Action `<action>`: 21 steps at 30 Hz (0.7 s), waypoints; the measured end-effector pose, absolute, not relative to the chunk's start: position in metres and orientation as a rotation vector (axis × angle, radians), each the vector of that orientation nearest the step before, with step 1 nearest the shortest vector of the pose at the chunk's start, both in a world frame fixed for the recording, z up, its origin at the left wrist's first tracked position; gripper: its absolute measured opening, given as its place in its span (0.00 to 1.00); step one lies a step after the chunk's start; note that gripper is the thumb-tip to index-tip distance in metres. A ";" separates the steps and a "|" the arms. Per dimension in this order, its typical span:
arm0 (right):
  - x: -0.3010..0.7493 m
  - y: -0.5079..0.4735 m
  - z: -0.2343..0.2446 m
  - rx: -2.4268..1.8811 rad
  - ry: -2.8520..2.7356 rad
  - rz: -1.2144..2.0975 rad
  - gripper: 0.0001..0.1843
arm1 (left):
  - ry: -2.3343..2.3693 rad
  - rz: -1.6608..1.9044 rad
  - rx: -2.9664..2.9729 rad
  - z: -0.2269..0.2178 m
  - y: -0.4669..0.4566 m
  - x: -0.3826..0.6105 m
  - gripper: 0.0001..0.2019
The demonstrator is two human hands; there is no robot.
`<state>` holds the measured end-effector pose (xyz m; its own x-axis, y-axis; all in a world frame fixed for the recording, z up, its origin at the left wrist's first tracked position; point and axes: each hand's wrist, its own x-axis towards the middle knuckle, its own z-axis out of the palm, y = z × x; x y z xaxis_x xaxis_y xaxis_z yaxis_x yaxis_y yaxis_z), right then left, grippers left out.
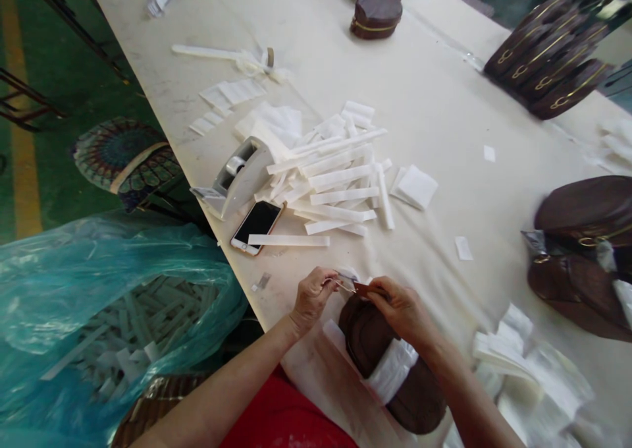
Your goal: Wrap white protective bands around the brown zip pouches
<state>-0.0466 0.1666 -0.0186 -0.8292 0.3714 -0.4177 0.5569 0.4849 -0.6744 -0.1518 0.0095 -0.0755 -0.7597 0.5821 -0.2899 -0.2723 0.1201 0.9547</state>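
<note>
My left hand [312, 298] is closed, pinching a thin, pale, shiny piece at the end of a brown leather strap [364, 290]. I cannot make out whether that piece is plastic film or metal. My right hand [401, 308] grips the strap between thumb and fingers. Just below both hands, a dark brown bag [419, 395] lies on the table near my body. A white wrapping band [394, 371] goes around the bag's middle, and my right forearm passes over its side.
Beyond my hands are a pile of white strips [340, 178], a tape dispenser [241, 174] and a phone [257, 227]. Brown bags [582, 263] stand at right, others [548, 59] farther back. White wrapping [528, 369] lies right. A blue plastic bag [29, 316] of strips and a stool [123, 158] are left.
</note>
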 end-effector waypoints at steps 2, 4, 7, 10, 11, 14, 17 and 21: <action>-0.046 0.166 -0.020 0.758 2.545 -1.225 0.09 | 1.730 1.737 0.290 -0.074 0.013 -0.148 0.10; -0.047 0.165 -0.020 0.709 2.596 -1.162 0.09 | 1.692 1.747 0.314 -0.071 0.015 -0.145 0.12; -0.050 0.164 -0.020 0.618 2.673 -1.039 0.09 | 1.648 1.746 0.397 -0.066 0.017 -0.143 0.13; -0.054 0.160 -0.020 0.532 2.727 -0.971 0.07 | 1.634 1.732 0.484 -0.060 0.018 -0.143 0.13; -0.056 0.158 -0.021 0.522 2.742 -0.960 0.07 | 1.635 1.725 0.508 -0.058 0.018 -0.144 0.13; -0.059 0.153 -0.025 0.557 2.772 -0.986 0.06 | 1.667 1.702 0.568 -0.054 0.017 -0.148 0.13; -0.060 0.148 -0.030 0.578 2.760 -1.153 0.10 | 1.697 1.682 0.593 -0.052 0.016 -0.152 0.14; -0.058 0.143 -0.034 0.598 2.706 -1.271 0.15 | 1.714 1.673 0.582 -0.051 0.016 -0.154 0.14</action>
<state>-0.0580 0.1429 -0.0344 -0.9189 0.3088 -0.2454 0.3860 0.5763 -0.7203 -0.1545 0.0157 -0.0510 -0.6807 0.7170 -0.1502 -0.1328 0.0809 0.9878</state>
